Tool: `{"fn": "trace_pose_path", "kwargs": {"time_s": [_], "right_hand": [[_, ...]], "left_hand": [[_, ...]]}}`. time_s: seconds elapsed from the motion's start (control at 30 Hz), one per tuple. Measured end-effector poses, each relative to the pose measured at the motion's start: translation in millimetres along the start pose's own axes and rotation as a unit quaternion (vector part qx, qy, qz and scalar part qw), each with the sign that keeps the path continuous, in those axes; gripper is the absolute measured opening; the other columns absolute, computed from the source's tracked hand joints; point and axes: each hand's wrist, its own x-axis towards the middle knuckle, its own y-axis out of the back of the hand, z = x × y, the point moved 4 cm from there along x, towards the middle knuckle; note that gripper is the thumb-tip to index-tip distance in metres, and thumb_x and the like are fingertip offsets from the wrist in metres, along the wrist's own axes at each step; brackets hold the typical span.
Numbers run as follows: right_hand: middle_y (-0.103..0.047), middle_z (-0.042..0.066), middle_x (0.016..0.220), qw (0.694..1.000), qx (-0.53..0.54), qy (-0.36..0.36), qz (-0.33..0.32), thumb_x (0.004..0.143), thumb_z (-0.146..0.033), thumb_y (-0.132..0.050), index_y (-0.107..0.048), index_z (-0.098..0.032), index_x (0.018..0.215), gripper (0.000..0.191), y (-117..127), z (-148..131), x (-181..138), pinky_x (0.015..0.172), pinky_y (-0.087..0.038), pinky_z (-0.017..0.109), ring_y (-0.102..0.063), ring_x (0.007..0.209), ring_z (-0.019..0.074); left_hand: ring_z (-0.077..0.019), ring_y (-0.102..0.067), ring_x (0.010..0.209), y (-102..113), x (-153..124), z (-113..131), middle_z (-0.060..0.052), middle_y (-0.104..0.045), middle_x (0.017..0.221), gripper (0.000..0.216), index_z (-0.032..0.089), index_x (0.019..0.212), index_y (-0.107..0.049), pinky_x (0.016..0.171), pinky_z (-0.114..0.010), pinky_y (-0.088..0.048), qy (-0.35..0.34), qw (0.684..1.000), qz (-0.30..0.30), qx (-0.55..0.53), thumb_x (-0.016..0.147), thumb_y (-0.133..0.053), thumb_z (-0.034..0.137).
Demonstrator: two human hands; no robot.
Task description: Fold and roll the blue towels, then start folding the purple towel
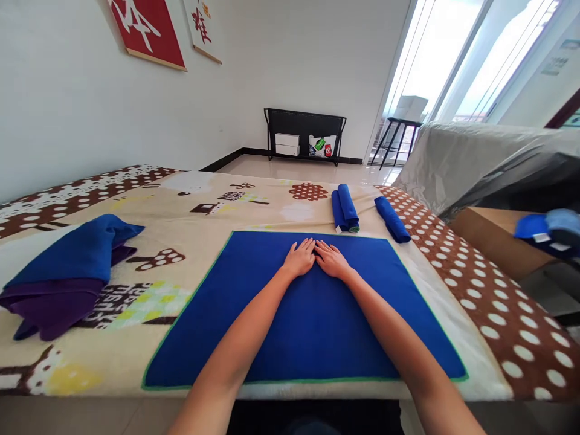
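A blue towel (pixel 254 326) with a green edge lies spread flat on the patterned blanket in front of me. My left hand (pixel 299 258) and my right hand (pixel 331 258) rest palm down on its far middle, side by side and touching, fingers stretched flat. Neither hand holds anything. Beyond the towel lie two rolled blue towels (pixel 345 208) together and a third roll (pixel 392 220) to their right.
A loose pile of blue and purple cloths (pixel 67 272) sits at the left on the blanket (pixel 190 199). A covered piece of furniture (pixel 471 157) and a cardboard box (pixel 493 238) stand at the right. A black rack (pixel 304 136) stands by the far wall.
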Motion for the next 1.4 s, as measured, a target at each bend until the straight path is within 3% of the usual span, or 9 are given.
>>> {"fn": "trace_pose_path", "kwargs": {"time_s": [0.1, 0.2, 0.4, 0.53, 0.67, 0.83, 0.97, 1.13, 1.4], "right_hand": [[-0.029, 0.004, 0.161, 1.0, 0.002, -0.02, 0.017, 0.102, -0.041, -0.03, -0.035, -0.023, 0.155, 0.055, 4, 29, 9, 0.123, -0.019, 0.039, -0.022, 0.151, 0.0159], [-0.03, 0.002, 0.161, 0.998, -0.002, -0.057, 0.026, 0.102, -0.046, -0.029, -0.036, -0.025, 0.154, 0.056, 9, 74, 3, 0.123, -0.018, 0.04, -0.023, 0.151, 0.0161], [-0.029, 0.007, 0.161, 0.979, -0.019, -0.197, 0.046, 0.103, -0.043, -0.025, -0.034, -0.019, 0.155, 0.058, 25, 185, -47, 0.123, -0.017, 0.047, -0.023, 0.151, 0.0216], [-0.031, 0.011, 0.16, 0.959, -0.02, -0.275, 0.072, 0.102, -0.041, -0.022, -0.036, -0.013, 0.153, 0.06, 26, 226, -70, 0.121, -0.021, 0.05, -0.027, 0.15, 0.0247], [-0.034, 0.014, 0.158, 0.945, -0.025, -0.307, 0.106, 0.1, -0.036, -0.023, -0.04, -0.01, 0.151, 0.059, 24, 230, -72, 0.12, -0.022, 0.053, -0.031, 0.147, 0.0263], [-0.038, 0.017, 0.156, 0.942, -0.036, -0.291, 0.163, 0.098, -0.031, -0.025, -0.046, -0.006, 0.146, 0.058, 34, 218, -80, 0.119, -0.026, 0.05, -0.032, 0.147, 0.0269], [-0.039, 0.01, 0.156, 0.957, -0.029, -0.229, 0.177, 0.099, -0.031, -0.026, -0.046, -0.014, 0.148, 0.055, 36, 196, -104, 0.12, -0.029, 0.043, -0.033, 0.147, 0.0211], [-0.033, 0.002, 0.16, 0.991, 0.002, -0.085, 0.103, 0.102, -0.047, -0.03, -0.039, -0.029, 0.153, 0.054, 20, 165, -158, 0.122, -0.028, 0.046, -0.03, 0.148, 0.0216], [-0.031, 0.002, 0.16, 0.988, -0.015, -0.102, 0.113, 0.102, -0.052, -0.032, -0.032, -0.03, 0.155, 0.058, 9, 170, -280, 0.122, -0.03, 0.05, -0.031, 0.148, 0.0245]], "left_hand": [[-0.0233, -0.02, 0.152, 2, 12, -28, -0.006, -0.025, 0.164, 0.059, 0.025, 0.156, -0.031, 0.122, -0.05, -0.015, 0.03, 0.999, 0.015, 0.006, 0.101, -0.025, 0.046], [-0.0234, -0.021, 0.152, 11, 10, -76, -0.005, -0.024, 0.164, 0.061, 0.027, 0.156, -0.032, 0.122, -0.051, -0.014, 0.077, 0.997, 0.015, 0.014, 0.101, -0.025, 0.053], [-0.0271, -0.018, 0.153, 33, -34, -200, -0.007, -0.023, 0.165, 0.066, 0.025, 0.157, -0.028, 0.12, -0.058, -0.013, 0.2, 0.979, 0.011, 0.041, 0.099, -0.022, 0.057], [-0.0256, -0.018, 0.153, 36, -55, -241, -0.007, -0.021, 0.165, 0.072, 0.022, 0.158, -0.023, 0.121, -0.056, -0.015, 0.249, 0.966, 0.021, 0.064, 0.097, -0.02, 0.061], [-0.0264, -0.019, 0.152, 36, -57, -244, -0.01, -0.023, 0.164, 0.073, 0.019, 0.157, -0.028, 0.12, -0.059, -0.015, 0.287, 0.955, 0.045, 0.063, 0.097, -0.018, 0.06], [-0.0282, -0.025, 0.15, 44, -66, -235, -0.016, -0.029, 0.161, 0.069, 0.011, 0.153, -0.035, 0.119, -0.058, -0.019, 0.302, 0.948, 0.079, 0.059, 0.099, -0.02, 0.051], [-0.0276, -0.024, 0.151, 48, -93, -212, -0.014, -0.028, 0.162, 0.064, 0.014, 0.155, -0.033, 0.12, -0.057, -0.017, 0.242, 0.961, 0.107, 0.084, 0.1, -0.024, 0.046], [-0.0215, -0.029, 0.149, 39, -161, -170, -0.004, -0.029, 0.162, 0.06, 0.027, 0.156, -0.03, 0.12, -0.047, -0.023, 0.084, 0.989, 0.064, 0.101, 0.1, -0.029, 0.05], [-0.0239, -0.034, 0.147, 33, -301, -171, 0.005, -0.029, 0.162, 0.06, 0.043, 0.157, -0.018, 0.12, -0.051, -0.025, 0.13, 0.977, 0.106, 0.134, 0.099, -0.031, 0.051]]}}
